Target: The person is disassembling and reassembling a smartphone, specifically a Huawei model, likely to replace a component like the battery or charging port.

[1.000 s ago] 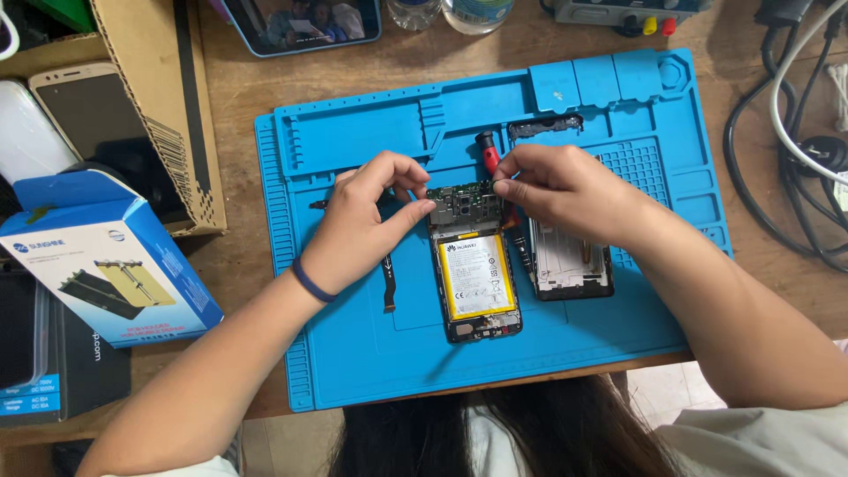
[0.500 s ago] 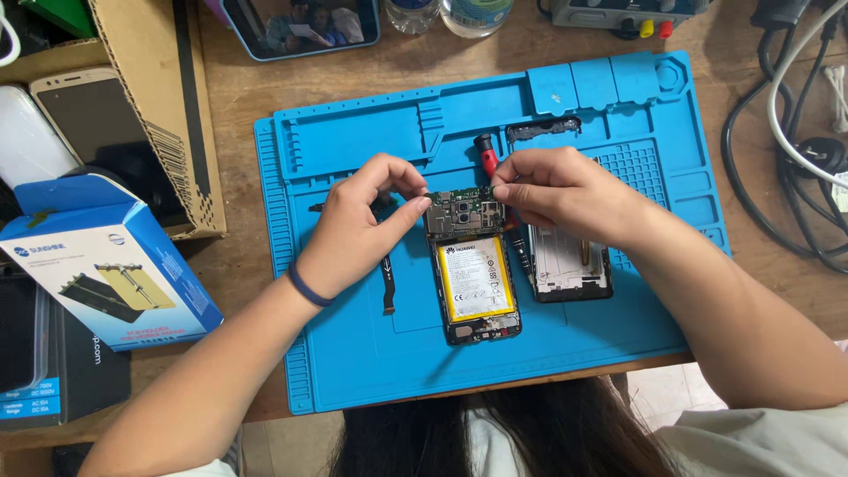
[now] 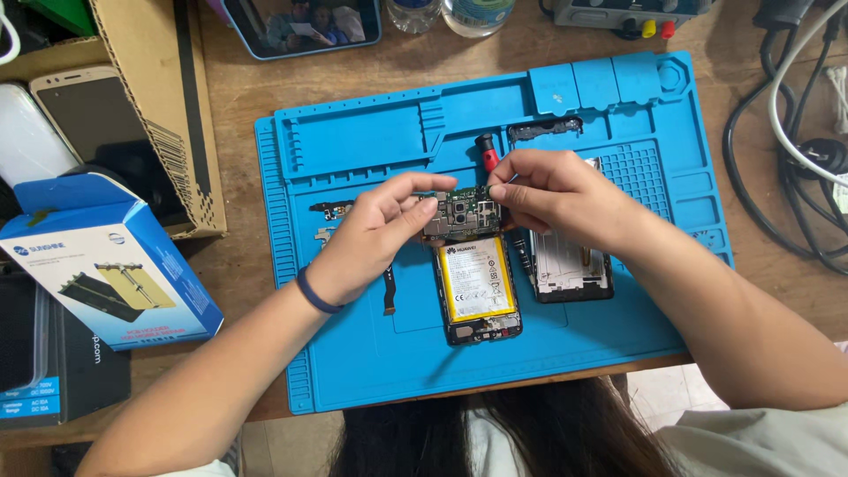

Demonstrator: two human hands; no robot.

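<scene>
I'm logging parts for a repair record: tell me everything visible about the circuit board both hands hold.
The circuit board is small, dark and roughly rectangular, with silver shields, a camera module and a green top edge. It sits level at the top end of the opened phone, over the blue mat. The left hand and right hand pinch its opposite ends.

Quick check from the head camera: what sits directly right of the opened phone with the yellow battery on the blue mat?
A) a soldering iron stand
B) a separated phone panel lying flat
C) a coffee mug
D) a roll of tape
B: a separated phone panel lies flat on the blue mat, just right of the opened phone, partly under the right hand.
</scene>
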